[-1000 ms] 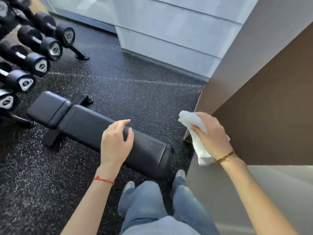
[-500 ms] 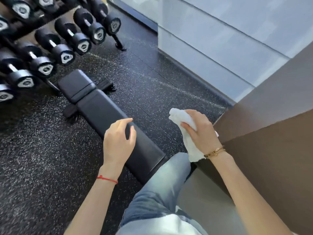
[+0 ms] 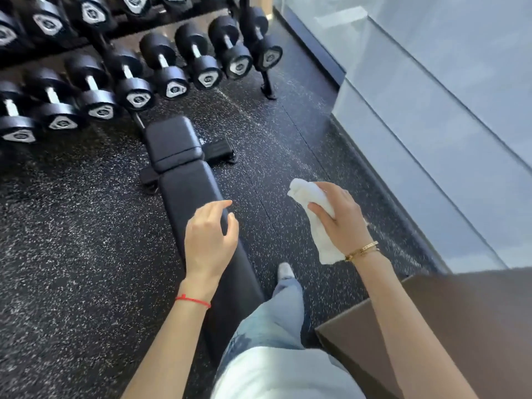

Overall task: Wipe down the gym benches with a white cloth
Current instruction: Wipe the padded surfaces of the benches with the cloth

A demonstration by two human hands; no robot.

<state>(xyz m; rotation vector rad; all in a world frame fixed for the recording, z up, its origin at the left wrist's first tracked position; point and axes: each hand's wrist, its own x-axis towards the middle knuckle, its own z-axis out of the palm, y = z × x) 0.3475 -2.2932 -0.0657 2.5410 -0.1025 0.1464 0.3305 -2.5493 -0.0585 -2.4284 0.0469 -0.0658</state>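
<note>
**Gym floor, bench underfoot, cloth held off to the side**

Black rubber floor [image 3: 72, 240] flecked with white fills the room, with a rack of black dumbbells [image 3: 169, 67] along the far side and a pale glass wall [image 3: 431, 96] running down the right. A black padded bench [image 3: 190, 191] lies lengthwise on the floor, its short seat pad at the far end near the dumbbells and its long pad reaching back toward the person.

The left hand [image 3: 208, 240] is stretched out over the near half of the long pad, palm down, wrist bearing a thin red string [image 3: 193, 300]. Its fingers are loosely bent and spread a little, holding nothing; whether they touch the pad or hang just above it cannot be told.

The right hand [image 3: 342, 223] is raised over the floor to the right of the bench, well apart from the pad, with gold bracelets [image 3: 362, 250] at the wrist. Its fingers and thumb are curled round a bunched white cloth [image 3: 309, 194], which sticks out above the fist and hangs below it toward the wrist.

A leg in light blue jeans [image 3: 276, 318] steps forward beside the bench's near right edge, a pale shoe [image 3: 285, 270] on the floor. A brown block [image 3: 460, 326] fills the near right corner.
</note>
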